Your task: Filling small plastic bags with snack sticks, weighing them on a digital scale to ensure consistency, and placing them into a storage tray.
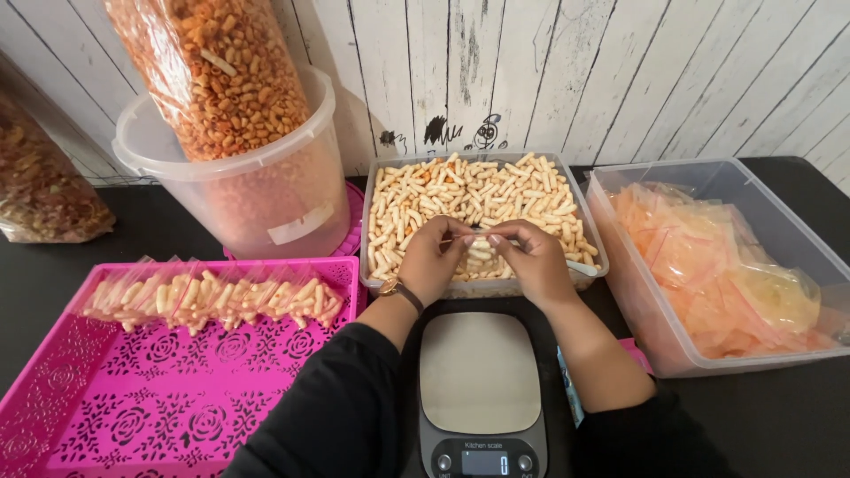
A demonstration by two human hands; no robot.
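My left hand (431,259) and my right hand (531,257) meet over the front edge of a clear tub (482,162) full of pale stick snacks. Both pinch the top of a small clear pouch (478,250) that holds a few of those sticks. A watch sits on my left wrist. Just below my hands a kitchen scale (479,372) with a bare grey plate rests on the black table.
A pink perforated tray (177,398) at the left holds a row of filled snack pouches (212,299). Behind it stands a round clear bucket (243,190) with a big bag of orange-brown snacks (217,71). A clear bin (828,257) of empty orange-tinted bags is at the right.
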